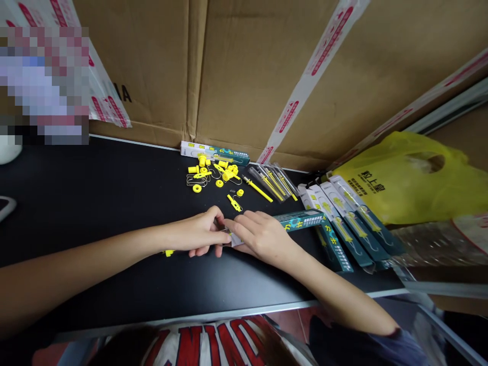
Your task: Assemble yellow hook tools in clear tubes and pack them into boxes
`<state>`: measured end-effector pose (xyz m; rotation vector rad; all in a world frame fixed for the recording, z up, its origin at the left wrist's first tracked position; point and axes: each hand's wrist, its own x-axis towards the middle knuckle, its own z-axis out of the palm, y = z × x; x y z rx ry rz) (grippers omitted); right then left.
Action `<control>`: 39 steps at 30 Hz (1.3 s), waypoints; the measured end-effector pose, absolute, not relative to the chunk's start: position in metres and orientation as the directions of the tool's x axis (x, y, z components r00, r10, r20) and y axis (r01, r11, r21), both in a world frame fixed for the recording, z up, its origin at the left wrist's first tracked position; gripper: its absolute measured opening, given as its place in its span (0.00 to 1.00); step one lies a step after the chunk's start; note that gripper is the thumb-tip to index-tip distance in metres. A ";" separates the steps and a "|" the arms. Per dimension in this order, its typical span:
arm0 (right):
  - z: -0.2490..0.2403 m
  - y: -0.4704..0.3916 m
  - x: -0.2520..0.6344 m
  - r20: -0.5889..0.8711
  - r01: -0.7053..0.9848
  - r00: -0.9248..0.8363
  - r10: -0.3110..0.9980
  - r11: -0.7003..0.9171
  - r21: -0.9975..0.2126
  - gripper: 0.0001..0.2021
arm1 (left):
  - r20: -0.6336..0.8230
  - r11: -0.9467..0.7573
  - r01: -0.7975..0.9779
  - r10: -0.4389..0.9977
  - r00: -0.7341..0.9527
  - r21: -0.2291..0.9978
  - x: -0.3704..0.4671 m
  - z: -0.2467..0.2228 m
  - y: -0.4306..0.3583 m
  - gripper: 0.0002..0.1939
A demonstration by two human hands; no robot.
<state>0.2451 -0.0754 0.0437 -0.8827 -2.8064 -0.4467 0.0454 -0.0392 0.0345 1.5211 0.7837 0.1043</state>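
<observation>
A long teal and white cardboard box (305,218) lies low over the black table, running under my right hand. My right hand (263,236) is closed round the box near its white end. My left hand (204,231) pinches at that white end, thumb and fingertips meeting the right fingers there; a small grey piece shows between them, too hidden to name. A yellow piece (168,252) pokes out below my left wrist. Just beyond the hands lie a yellow hook part (234,203), a small yellow cap (240,192) and a thin spring (232,191).
Yellow caps, rings and wire hooks (196,180) are heaped near one box (215,153) at the back. Thin yellow rods in clear sleeves (272,182) lie beside them. Several packed boxes (348,223) and a yellow plastic bag (404,178) are at right. A large carton (244,76) stands behind.
</observation>
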 end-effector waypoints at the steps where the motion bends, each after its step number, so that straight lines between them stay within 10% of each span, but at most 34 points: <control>1: 0.042 -0.076 0.243 0.250 0.574 -0.816 0.521 0.779 0.252 0.16 | -0.389 0.106 0.396 0.531 0.753 0.912 0.046 0.034 -0.040 0.15; 12: 0.061 -0.065 0.266 0.173 0.672 -0.737 0.653 0.684 0.285 0.13 | -0.310 0.017 0.356 0.531 0.789 0.934 0.027 0.043 -0.013 0.22; 27: 0.038 -0.075 0.243 0.211 0.652 -0.744 0.633 0.758 0.025 0.16 | -0.095 -0.270 0.357 0.664 0.742 0.894 0.042 0.044 -0.038 0.10; 39: 0.056 -0.068 0.261 0.120 0.726 -0.688 0.716 0.675 0.130 0.14 | 0.034 -0.316 0.264 0.697 0.716 0.911 0.033 0.044 -0.024 0.15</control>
